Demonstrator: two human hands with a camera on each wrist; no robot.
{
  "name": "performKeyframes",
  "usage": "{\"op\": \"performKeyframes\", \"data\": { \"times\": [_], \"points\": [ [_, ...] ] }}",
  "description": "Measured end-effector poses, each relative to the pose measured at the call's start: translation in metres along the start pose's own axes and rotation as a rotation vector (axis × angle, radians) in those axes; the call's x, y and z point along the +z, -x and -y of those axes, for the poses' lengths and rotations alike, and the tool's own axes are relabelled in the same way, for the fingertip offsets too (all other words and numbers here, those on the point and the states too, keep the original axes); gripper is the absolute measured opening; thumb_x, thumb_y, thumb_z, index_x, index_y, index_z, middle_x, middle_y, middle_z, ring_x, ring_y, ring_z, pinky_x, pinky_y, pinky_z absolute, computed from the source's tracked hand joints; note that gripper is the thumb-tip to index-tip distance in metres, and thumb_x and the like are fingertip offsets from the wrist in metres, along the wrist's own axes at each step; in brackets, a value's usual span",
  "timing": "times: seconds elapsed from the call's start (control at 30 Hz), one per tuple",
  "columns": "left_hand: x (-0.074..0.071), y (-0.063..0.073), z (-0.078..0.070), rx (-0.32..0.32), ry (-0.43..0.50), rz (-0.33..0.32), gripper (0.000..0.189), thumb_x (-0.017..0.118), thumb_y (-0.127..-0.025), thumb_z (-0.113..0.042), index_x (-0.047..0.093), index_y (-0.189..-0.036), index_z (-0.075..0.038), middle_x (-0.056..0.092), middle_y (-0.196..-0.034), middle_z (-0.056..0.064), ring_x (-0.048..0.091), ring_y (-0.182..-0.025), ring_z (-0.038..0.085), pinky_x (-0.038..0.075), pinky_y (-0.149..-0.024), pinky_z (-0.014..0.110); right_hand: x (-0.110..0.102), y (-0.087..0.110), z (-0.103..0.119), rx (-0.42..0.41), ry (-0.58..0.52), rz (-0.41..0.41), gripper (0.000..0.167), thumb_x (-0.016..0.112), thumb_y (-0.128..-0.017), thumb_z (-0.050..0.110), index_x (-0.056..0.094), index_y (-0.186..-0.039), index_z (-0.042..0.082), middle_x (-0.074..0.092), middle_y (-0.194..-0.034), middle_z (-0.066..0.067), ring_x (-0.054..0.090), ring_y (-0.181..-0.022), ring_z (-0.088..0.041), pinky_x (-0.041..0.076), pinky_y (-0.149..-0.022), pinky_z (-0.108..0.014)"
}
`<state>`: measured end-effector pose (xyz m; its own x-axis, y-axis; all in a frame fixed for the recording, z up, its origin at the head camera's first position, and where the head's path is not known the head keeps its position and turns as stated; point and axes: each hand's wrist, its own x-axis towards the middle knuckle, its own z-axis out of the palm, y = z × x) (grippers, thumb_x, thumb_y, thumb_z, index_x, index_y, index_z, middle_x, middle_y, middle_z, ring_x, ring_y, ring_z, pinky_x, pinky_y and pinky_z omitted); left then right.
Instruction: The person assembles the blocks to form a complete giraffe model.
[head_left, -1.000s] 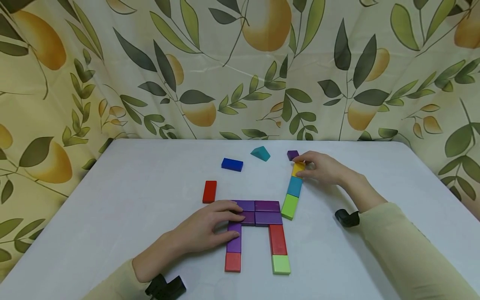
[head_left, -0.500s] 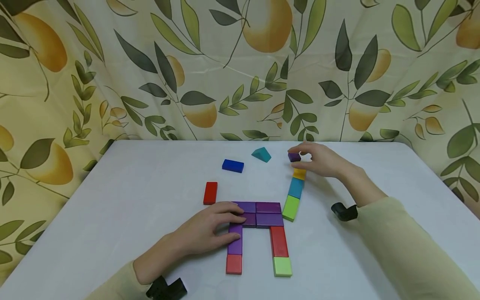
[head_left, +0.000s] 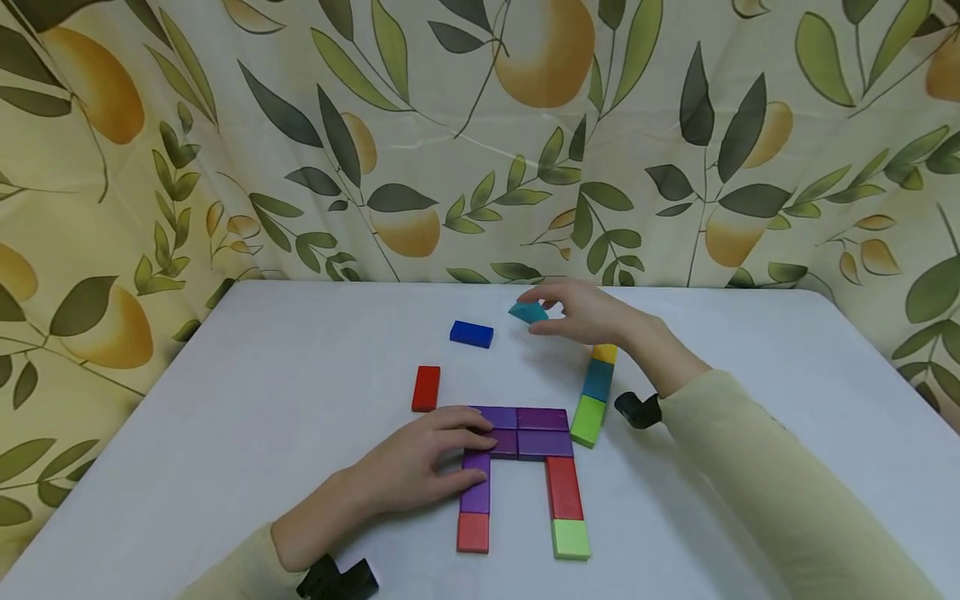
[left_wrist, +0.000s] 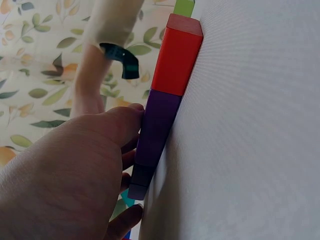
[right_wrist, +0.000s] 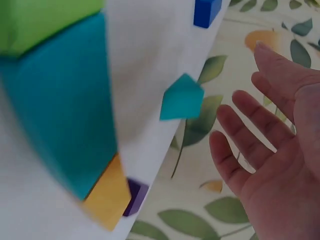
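Observation:
My left hand [head_left: 412, 467] rests at the left side of a flat figure of purple blocks [head_left: 543, 443], its fingers on the upper blocks and thumb at the purple leg block [head_left: 475, 494]. In the left wrist view that thumb touches the purple block [left_wrist: 159, 125] beside a red one [left_wrist: 175, 62]. My right hand [head_left: 588, 312] is at the teal house-shaped block [head_left: 528, 312] by the table's far side. In the right wrist view its fingers are loosely spread, and the teal block [right_wrist: 182, 100] stands apart from them.
Yellow, blue and green [head_left: 588, 421] blocks form a slanted row right of the figure. A small purple block [right_wrist: 136, 196] lies beyond the yellow one. A blue block [head_left: 472, 334] and a red block [head_left: 426, 388] lie loose on the white table [head_left: 247, 433]. Patterned cloth hangs behind.
My right hand has moved left, from the yellow block past the small purple block to the teal block. The left hand stays in place.

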<state>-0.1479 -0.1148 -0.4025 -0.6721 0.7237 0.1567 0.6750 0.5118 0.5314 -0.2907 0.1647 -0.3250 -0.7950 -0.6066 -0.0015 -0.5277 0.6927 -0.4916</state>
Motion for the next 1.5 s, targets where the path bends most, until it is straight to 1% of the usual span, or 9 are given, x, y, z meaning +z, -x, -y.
{"op": "performKeyframes", "data": {
  "times": [0.13,0.3,0.57,0.73,0.83,0.97,1.07,1.27,1.5],
  "points": [
    [0.001,0.0,0.0,0.023,-0.001,-0.008,0.036,0.072,-0.096,-0.031,0.07,-0.13,-0.018,0.055,-0.14,-0.006,0.045,-0.135,0.012,0.041,-0.11,0.035,0.009,-0.012,0.011,-0.028,-0.004,0.041,0.045,0.071,-0.096,0.018,0.061,-0.138,0.005,0.059,-0.136,-0.014,0.058,-0.116,-0.033,0.049,-0.097,-0.049],
    [0.002,0.001,0.001,0.049,-0.005,-0.025,0.035,0.072,-0.096,-0.029,0.071,-0.128,-0.016,0.056,-0.139,-0.005,0.047,-0.134,0.014,0.042,-0.109,0.037,0.022,-0.026,0.018,-0.032,-0.017,0.091,0.046,0.07,-0.097,0.017,0.059,-0.14,0.006,0.056,-0.142,-0.012,0.057,-0.121,-0.03,0.049,-0.1,-0.047],
    [0.0,0.006,0.0,0.006,0.005,-0.017,0.036,0.073,-0.095,-0.029,0.071,-0.128,-0.018,0.055,-0.139,-0.007,0.045,-0.134,0.011,0.041,-0.11,0.036,0.038,-0.044,0.025,-0.06,-0.033,0.176,0.047,0.068,-0.098,0.019,0.058,-0.143,0.009,0.051,-0.147,-0.011,0.051,-0.13,-0.029,0.044,-0.106,-0.047],
    [-0.001,0.004,0.0,0.027,0.002,-0.035,0.036,0.074,-0.094,-0.03,0.072,-0.127,-0.017,0.056,-0.138,-0.006,0.045,-0.134,0.011,0.041,-0.11,0.035,0.039,-0.047,0.028,-0.081,-0.022,0.207,0.048,0.067,-0.098,0.016,0.056,-0.144,0.009,0.047,-0.151,-0.012,0.048,-0.134,-0.03,0.038,-0.112,-0.048],
    [0.0,0.003,0.001,0.055,0.0,-0.049,0.035,0.074,-0.094,-0.029,0.072,-0.126,-0.016,0.057,-0.138,-0.005,0.046,-0.134,0.012,0.041,-0.11,0.035,0.039,-0.047,0.03,-0.069,-0.025,0.218,0.051,0.069,-0.097,0.014,0.055,-0.145,0.009,0.046,-0.152,-0.012,0.053,-0.129,-0.03,0.042,-0.109,-0.045],
    [0.001,0.002,0.002,0.088,-0.005,-0.068,0.034,0.074,-0.094,-0.028,0.073,-0.125,-0.015,0.058,-0.137,-0.004,0.048,-0.133,0.014,0.042,-0.109,0.036,0.041,-0.046,0.033,-0.043,-0.054,0.237,0.057,0.072,-0.094,0.01,0.053,-0.147,0.011,0.042,-0.154,-0.011,0.061,-0.115,-0.026,0.053,-0.096,-0.036],
    [0.002,0.003,0.002,0.093,-0.004,-0.071,0.034,0.074,-0.094,-0.028,0.073,-0.125,-0.014,0.058,-0.136,-0.003,0.048,-0.132,0.015,0.042,-0.109,0.036,0.043,-0.048,0.035,-0.029,-0.064,0.257,0.063,0.074,-0.093,0.009,0.049,-0.151,0.012,0.037,-0.158,-0.009,0.064,-0.108,-0.024,0.055,-0.09,-0.032],
    [0.001,0.004,0.001,0.079,0.003,-0.066,0.033,0.073,-0.095,-0.028,0.073,-0.125,-0.014,0.057,-0.137,-0.004,0.048,-0.132,0.015,0.043,-0.109,0.037,0.047,-0.052,0.04,-0.041,-0.039,0.289,0.068,0.074,-0.093,0.011,0.044,-0.154,0.012,0.035,-0.16,-0.009,0.064,-0.105,-0.025,0.053,-0.094,-0.034],
    [0.001,0.002,-0.001,0.073,0.018,-0.059,0.034,0.074,-0.094,-0.029,0.073,-0.125,-0.015,0.057,-0.137,-0.004,0.047,-0.133,0.013,0.041,-0.11,0.035,0.048,-0.052,0.04,-0.034,0.001,0.283,0.059,0.075,-0.093,0.012,0.053,-0.148,0.012,0.045,-0.152,-0.01,0.062,-0.105,-0.023,0.053,-0.094,-0.033]
  ]
}}
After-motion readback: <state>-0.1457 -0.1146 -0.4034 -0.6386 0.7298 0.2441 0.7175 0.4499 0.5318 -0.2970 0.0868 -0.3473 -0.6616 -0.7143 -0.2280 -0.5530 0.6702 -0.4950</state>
